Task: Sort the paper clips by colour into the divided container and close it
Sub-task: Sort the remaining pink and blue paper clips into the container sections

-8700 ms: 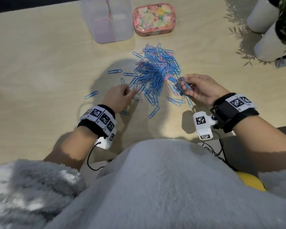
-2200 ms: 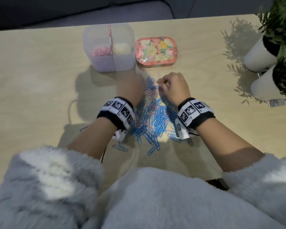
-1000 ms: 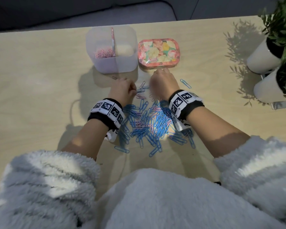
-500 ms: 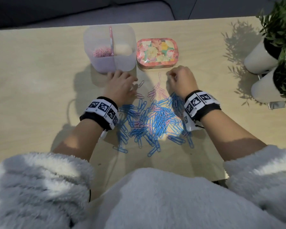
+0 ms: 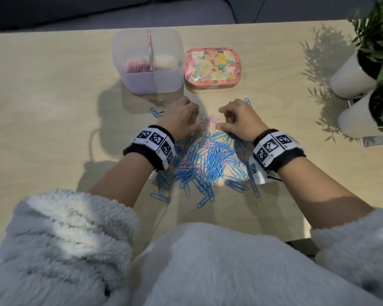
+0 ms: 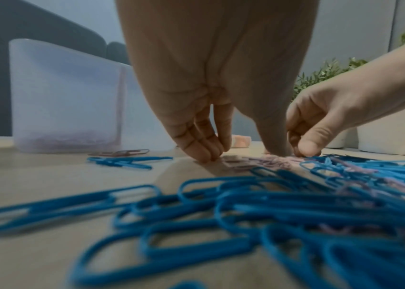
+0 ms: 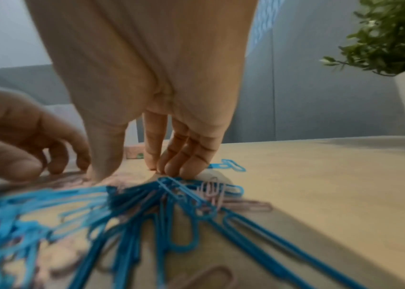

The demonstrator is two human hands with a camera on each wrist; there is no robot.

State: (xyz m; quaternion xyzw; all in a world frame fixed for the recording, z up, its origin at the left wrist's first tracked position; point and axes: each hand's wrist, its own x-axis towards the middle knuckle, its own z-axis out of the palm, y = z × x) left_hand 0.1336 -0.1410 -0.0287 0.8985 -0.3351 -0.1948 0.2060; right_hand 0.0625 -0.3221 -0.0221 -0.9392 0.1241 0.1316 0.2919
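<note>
A heap of blue paper clips (image 5: 212, 160) with pink ones mixed in lies on the table in front of me. At its far edge a small cluster of pink clips (image 5: 208, 123) sits between my hands. My left hand (image 5: 181, 117) stands on its fingertips (image 6: 206, 154) with the thumb down on the pink cluster (image 6: 265, 162). My right hand (image 5: 239, 118) faces it, fingertips (image 7: 171, 170) on the table at the heap's edge. Neither hand lifts a clip. The translucent divided container (image 5: 164, 82) stands behind, with pink clips (image 5: 137, 66) in its left compartment.
The floral lid (image 5: 211, 67) lies right of the container. Stray blue clips (image 5: 156, 112) and a pink one (image 5: 157, 102) lie left of my left hand. Another blue clip (image 5: 248, 101) shows behind my right hand. Two white plant pots (image 5: 349, 78) stand at far right.
My hands have drawn toward each other at the far edge of the heap, and the pink clips now lie gathered between them. The container and lid have not moved.
</note>
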